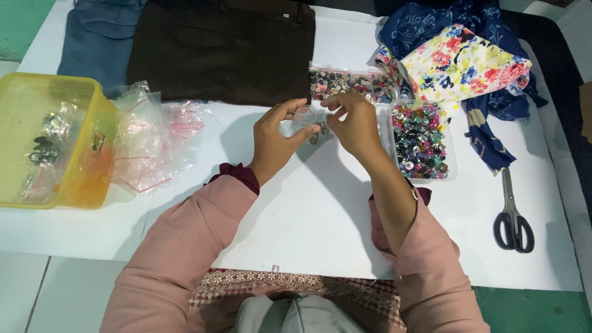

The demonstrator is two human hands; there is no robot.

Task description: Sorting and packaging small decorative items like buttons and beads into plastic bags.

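Observation:
My left hand (275, 137) and my right hand (352, 120) meet above the white table (296, 209), both pinching a small clear plastic bag (306, 115) between their fingertips. A few small metallic buttons (319, 131) show just under the bag, between the hands. Right of my right hand stands a clear rectangular tray (421, 140) filled with several shiny coloured buttons. Behind the hands lie two filled clear bags of buttons (351, 85).
A yellow plastic box (58, 139) with small bagged items sits at the left, beside a heap of empty clear zip bags (154, 139). Dark brown trousers (225, 49) and blue trousers (98, 40) lie at the back. Floral and blue fabrics (465, 61) and scissors (512, 216) are at the right.

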